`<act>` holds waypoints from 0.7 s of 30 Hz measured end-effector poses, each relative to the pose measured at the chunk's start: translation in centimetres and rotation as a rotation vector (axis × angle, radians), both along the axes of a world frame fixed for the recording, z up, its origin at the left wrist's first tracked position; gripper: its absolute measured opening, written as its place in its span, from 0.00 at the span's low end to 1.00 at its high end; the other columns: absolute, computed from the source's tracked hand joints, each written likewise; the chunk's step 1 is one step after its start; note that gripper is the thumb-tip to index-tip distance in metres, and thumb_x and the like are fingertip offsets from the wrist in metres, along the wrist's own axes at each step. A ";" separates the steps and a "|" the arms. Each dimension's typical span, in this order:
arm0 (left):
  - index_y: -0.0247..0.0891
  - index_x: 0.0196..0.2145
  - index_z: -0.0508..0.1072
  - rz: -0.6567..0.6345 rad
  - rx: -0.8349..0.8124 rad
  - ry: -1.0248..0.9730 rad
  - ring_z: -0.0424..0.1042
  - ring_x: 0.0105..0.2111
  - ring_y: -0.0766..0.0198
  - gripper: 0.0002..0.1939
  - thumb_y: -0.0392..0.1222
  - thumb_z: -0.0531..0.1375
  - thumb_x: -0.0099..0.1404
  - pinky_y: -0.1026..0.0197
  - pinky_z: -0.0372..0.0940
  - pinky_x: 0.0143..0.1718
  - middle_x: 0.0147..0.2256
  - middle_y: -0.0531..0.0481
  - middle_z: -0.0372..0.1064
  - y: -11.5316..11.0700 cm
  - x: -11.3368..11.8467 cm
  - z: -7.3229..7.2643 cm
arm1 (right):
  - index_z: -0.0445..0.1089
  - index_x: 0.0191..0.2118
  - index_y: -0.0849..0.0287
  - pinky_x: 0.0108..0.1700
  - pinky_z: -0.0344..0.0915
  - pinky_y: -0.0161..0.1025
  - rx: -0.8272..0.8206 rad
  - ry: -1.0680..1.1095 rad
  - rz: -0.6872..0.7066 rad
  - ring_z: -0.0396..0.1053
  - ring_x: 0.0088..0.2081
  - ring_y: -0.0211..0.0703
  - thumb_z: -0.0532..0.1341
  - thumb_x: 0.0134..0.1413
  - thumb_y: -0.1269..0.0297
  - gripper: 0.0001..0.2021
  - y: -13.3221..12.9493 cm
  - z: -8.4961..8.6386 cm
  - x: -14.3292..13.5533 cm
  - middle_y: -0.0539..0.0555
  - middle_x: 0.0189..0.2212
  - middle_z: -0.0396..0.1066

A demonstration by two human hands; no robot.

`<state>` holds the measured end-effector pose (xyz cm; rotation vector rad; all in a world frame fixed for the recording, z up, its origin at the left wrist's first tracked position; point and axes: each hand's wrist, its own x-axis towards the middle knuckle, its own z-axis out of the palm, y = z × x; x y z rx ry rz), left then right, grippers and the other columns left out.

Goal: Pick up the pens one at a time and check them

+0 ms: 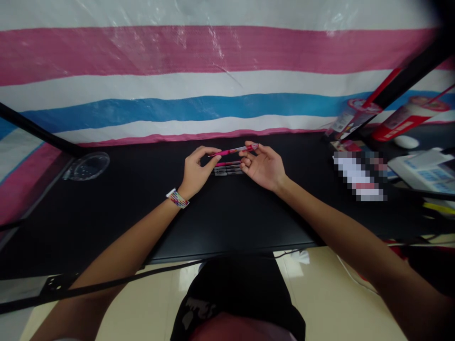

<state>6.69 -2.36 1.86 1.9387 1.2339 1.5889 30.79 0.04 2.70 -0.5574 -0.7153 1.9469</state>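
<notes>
A pink pen (232, 150) is held up level between my two hands, above the black table (227, 218). My left hand (199, 170) pinches its left end between thumb and index finger. The thumb and fingers of my right hand (265, 166) grip its right end, palm turned partly up. Just below the raised pen, several pens (228, 169) lie side by side on the table, a pink one at the back and dark and clear ones in front. The fingers of my right hand hide their right ends.
A clear plastic lid (88, 166) lies at the table's left. At the right stand a clear cup (353, 118) with a red straw and a red cup (407, 118), near papers (426, 173) and a white rounded object (406, 141). A striped sheet (213, 52) hangs behind.
</notes>
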 end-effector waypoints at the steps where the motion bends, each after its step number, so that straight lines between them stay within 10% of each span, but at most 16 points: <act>1: 0.45 0.46 0.86 0.002 -0.002 0.002 0.82 0.46 0.55 0.05 0.43 0.71 0.74 0.48 0.75 0.54 0.44 0.46 0.85 0.0 0.0 0.0 | 0.80 0.48 0.51 0.46 0.78 0.43 0.008 -0.005 -0.002 0.76 0.36 0.43 0.65 0.63 0.54 0.12 0.0 0.0 0.0 0.53 0.38 0.84; 7: 0.44 0.45 0.86 0.017 -0.011 0.006 0.83 0.46 0.55 0.05 0.43 0.71 0.74 0.48 0.76 0.54 0.44 0.47 0.86 0.0 -0.3 0.3 | 0.84 0.50 0.50 0.40 0.78 0.46 0.233 -0.235 -0.090 0.76 0.33 0.44 0.70 0.61 0.43 0.19 0.5 -0.7 0.3 0.54 0.42 0.85; 12: 0.44 0.44 0.85 0.027 -0.038 0.029 0.83 0.47 0.54 0.04 0.41 0.71 0.72 0.47 0.76 0.57 0.45 0.48 0.85 0.1 -0.1 0.3 | 0.87 0.42 0.50 0.47 0.80 0.52 0.595 -0.576 -0.370 0.80 0.36 0.48 0.77 0.58 0.55 0.09 2.0 -1.8 1.1 0.53 0.37 0.85; 21: 0.45 0.45 0.86 0.094 -0.176 0.082 0.82 0.47 0.52 0.05 0.42 0.68 0.74 0.45 0.76 0.56 0.46 0.47 0.87 1.8 -1.4 -1.4 | 0.88 0.47 0.50 0.60 0.78 0.58 0.929 -1.085 -0.386 0.83 0.49 0.55 0.67 0.65 0.67 0.11 3.5 -2.8 1.7 0.54 0.47 0.88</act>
